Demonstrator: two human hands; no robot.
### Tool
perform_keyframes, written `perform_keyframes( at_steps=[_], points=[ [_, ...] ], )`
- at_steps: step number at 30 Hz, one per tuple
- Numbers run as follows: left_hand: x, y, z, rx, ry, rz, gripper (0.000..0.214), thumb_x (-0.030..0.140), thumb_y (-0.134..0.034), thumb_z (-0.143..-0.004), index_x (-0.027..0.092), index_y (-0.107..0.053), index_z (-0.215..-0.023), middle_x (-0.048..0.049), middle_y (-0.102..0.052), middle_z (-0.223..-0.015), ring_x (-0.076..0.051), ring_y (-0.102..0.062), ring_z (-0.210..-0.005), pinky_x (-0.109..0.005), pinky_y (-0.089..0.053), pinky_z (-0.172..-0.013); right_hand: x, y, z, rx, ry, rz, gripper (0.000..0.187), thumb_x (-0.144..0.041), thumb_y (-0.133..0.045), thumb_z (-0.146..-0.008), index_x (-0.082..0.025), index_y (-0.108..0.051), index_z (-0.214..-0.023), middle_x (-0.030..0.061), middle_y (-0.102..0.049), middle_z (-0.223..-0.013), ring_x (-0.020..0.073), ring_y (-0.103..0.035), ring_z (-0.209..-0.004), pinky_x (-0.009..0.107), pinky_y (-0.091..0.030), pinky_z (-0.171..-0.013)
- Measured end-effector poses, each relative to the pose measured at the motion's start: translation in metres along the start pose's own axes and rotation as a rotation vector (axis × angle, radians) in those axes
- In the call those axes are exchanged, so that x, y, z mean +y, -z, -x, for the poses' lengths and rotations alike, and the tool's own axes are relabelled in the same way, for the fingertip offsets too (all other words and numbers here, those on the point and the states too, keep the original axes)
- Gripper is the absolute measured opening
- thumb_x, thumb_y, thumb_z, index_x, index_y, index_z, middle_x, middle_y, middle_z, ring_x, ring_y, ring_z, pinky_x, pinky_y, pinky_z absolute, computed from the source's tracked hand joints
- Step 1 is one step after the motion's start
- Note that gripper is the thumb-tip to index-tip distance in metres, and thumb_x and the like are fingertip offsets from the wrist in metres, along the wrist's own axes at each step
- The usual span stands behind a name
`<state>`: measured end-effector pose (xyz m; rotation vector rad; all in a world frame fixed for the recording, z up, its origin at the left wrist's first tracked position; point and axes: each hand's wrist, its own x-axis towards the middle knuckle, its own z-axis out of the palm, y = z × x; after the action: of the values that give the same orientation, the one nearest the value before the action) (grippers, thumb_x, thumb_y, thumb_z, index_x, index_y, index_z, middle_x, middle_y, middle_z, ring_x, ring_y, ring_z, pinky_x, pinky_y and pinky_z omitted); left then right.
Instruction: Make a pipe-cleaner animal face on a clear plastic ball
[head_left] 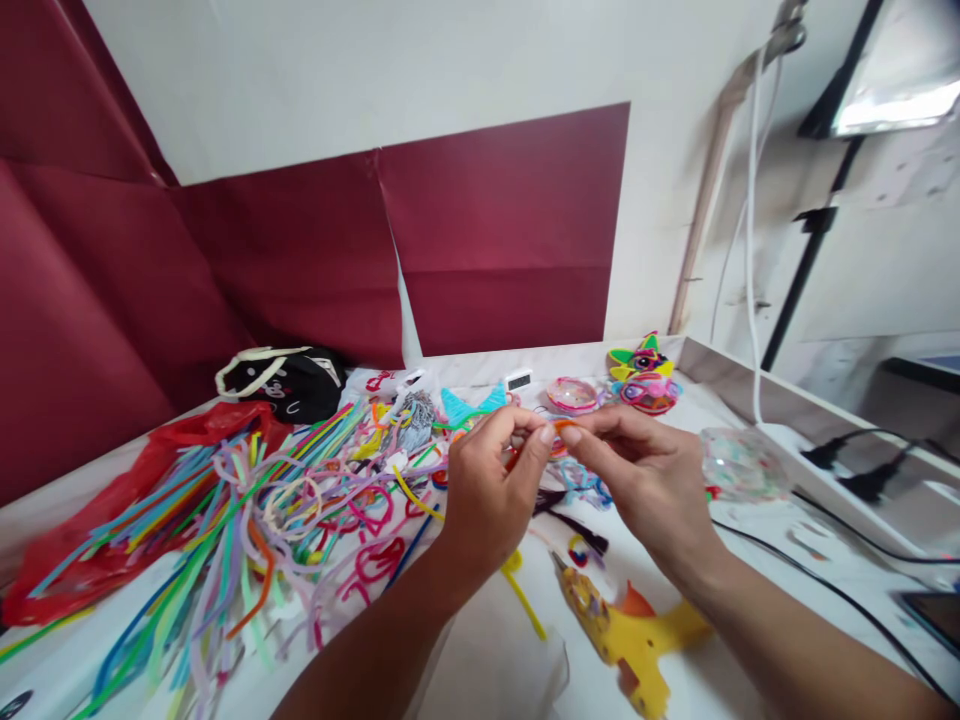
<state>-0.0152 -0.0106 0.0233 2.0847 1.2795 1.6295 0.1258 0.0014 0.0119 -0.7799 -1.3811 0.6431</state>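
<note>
At four o'clock, left hand (491, 458) and right hand (651, 468) are pinching an orange strip (562, 426); likely light, bendy; hold ends.

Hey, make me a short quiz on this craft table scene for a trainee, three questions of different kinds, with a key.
1. True or false: the yellow glue gun is in neither hand.
2. The pipe cleaners are heaped mainly:
A) left of the hands
B) right of the hands
C) on the power strip
3. Fill in: between the fingertips of the left hand and right hand shows a small piece coloured ____.

Key: 1 true; 2 A; 3 orange.
</note>
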Motion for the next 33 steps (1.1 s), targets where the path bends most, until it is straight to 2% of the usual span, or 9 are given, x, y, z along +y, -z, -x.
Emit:
perform_keyframes(
  at_steps=[5, 9, 11, 16, 21, 24, 26, 29, 33],
  points=[
    [-0.002, -0.002, 0.000, 0.000, 0.011, 0.036, 0.011, 0.026, -0.057, -0.088, 0.019, -0.062, -0.082, 0.0032, -0.064, -0.072, -0.009, -0.058, -0.063, -0.021, -0.044, -0.062, 0.004, -0.005, 0.002, 0.009, -0.135, -0.158, 0.009, -0.029, -0.073, -0.075, -0.021, -0.071, -0.072, -0.0015, -0.068, -0.066, 0.0114, -0.058, -0.060, 0.023, -0.046, -0.057],
    [-0.003, 0.006, -0.006, 0.012, -0.107, -0.131, 0.009, 0.020, -0.057, -0.088, 0.018, -0.062, -0.080, 0.0022, -0.064, -0.074, -0.011, -0.059, -0.069, -0.022, -0.044, -0.066, 0.009, -0.002, -0.006, -0.141, -0.124, -0.128, 0.012, -0.032, -0.071, -0.079, -0.020, -0.070, -0.076, -0.0016, -0.067, -0.066, 0.0106, -0.057, -0.057, 0.022, -0.045, -0.054],
    [-0.004, 0.010, -0.008, -0.007, -0.166, -0.214, 0.010, 0.018, -0.056, -0.088, 0.017, -0.061, -0.080, 0.0017, -0.063, -0.074, -0.011, -0.059, -0.070, -0.022, -0.043, -0.067, 0.010, 0.003, -0.012, -0.214, -0.020, -0.018, 0.009, -0.028, -0.069, -0.081, -0.020, -0.070, -0.082, -0.0009, -0.068, -0.071, 0.0111, -0.059, -0.061, 0.022, -0.046, -0.056],
    [-0.005, 0.010, -0.006, -0.051, -0.262, -0.358, 0.012, 0.019, -0.053, -0.091, 0.017, -0.061, -0.081, -0.0001, -0.064, -0.077, -0.013, -0.059, -0.074, -0.025, -0.043, -0.070, 0.006, 0.016, -0.018, -0.291, 0.400, 0.331, 0.009, -0.013, -0.063, -0.085, -0.014, -0.068, -0.093, 0.0047, -0.067, -0.083, 0.0136, -0.062, -0.077, 0.025, -0.047, -0.071],
    [-0.006, 0.006, -0.002, -0.105, -0.268, -0.446, 0.017, 0.021, -0.049, -0.093, 0.016, -0.063, -0.083, -0.0026, -0.064, -0.079, -0.015, -0.060, -0.076, -0.027, -0.043, -0.070, -0.002, 0.019, -0.014, -0.337, 0.565, 0.565, 0.015, -0.014, -0.054, -0.091, -0.012, -0.067, -0.085, 0.0073, -0.061, -0.081, 0.0164, -0.057, -0.077, 0.029, -0.045, -0.069],
    [-0.007, 0.007, -0.003, -0.123, -0.281, -0.426, 0.017, 0.020, -0.048, -0.093, 0.016, -0.063, -0.085, -0.0029, -0.065, -0.082, -0.015, -0.060, -0.079, -0.027, -0.044, -0.072, -0.003, 0.020, -0.014, -0.380, 0.513, 0.644, 0.017, -0.016, -0.052, -0.092, -0.013, -0.066, -0.083, 0.0058, -0.059, -0.077, 0.0161, -0.055, -0.072, 0.029, -0.043, -0.065],
    [-0.008, 0.008, -0.004, -0.125, -0.278, -0.394, 0.014, 0.019, -0.050, -0.093, 0.017, -0.062, -0.086, -0.0020, -0.065, -0.083, -0.015, -0.060, -0.079, -0.027, -0.044, -0.073, -0.003, 0.020, -0.015, -0.381, 0.451, 0.618, 0.015, -0.016, -0.054, -0.091, -0.014, -0.065, -0.081, 0.0036, -0.060, -0.074, 0.0142, -0.055, -0.068, 0.027, -0.041, -0.063],
    [-0.008, 0.008, -0.006, -0.102, -0.269, -0.352, 0.011, 0.018, -0.053, -0.091, 0.018, -0.061, -0.084, -0.0003, -0.064, -0.081, -0.013, -0.059, -0.078, -0.025, -0.043, -0.073, -0.001, 0.019, -0.016, -0.330, 0.364, 0.497, 0.012, -0.013, -0.059, -0.086, -0.017, -0.063, -0.076, -0.0009, -0.061, -0.068, 0.0109, -0.054, -0.061, 0.024, -0.040, -0.059],
    [-0.006, 0.006, -0.007, -0.023, -0.233, -0.295, 0.010, 0.017, -0.055, -0.089, 0.018, -0.060, -0.080, 0.0009, -0.063, -0.076, -0.013, -0.059, -0.074, -0.025, -0.044, -0.069, 0.005, 0.013, -0.014, -0.246, 0.145, 0.280, 0.009, -0.021, -0.064, -0.084, -0.019, -0.067, -0.076, -0.0013, -0.064, -0.066, 0.0113, -0.055, -0.060, 0.023, -0.041, -0.056]
  ],
)
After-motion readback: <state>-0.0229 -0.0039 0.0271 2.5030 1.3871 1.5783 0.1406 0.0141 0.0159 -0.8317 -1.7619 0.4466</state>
